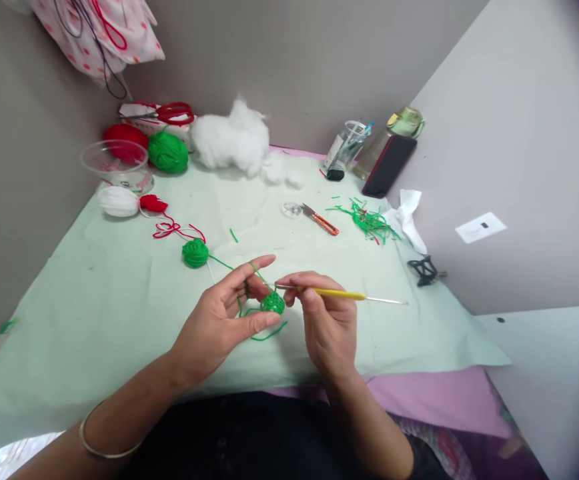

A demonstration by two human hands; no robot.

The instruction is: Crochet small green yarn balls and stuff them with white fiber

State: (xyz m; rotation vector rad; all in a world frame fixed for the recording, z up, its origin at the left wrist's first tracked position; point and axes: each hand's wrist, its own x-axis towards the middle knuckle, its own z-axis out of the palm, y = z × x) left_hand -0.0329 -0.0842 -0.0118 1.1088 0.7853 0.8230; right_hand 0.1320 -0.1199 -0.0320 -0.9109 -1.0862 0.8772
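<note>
My left hand [219, 320] pinches a small green crochet piece [272, 303] between thumb and fingers. Green yarn runs over its raised index finger and back to a small green yarn ball [195, 253] on the cloth. In my right hand [329, 320] is a crochet hook [339, 293] with a yellow handle, gripped like a pencil. The hook's tip reaches the top of the green piece, where a strand of yarn rises to it. A loose green yarn tail hangs below the piece.
Thread snips [320, 220] lie mid-table near green yarn scraps [369, 221]. White stuffing [232, 140], a green skein [168, 151], red-handled scissors [174, 113] and a plastic tub [114, 163] stand at the back left. A phone [389, 167] leans against a bottle [405, 123] at the right.
</note>
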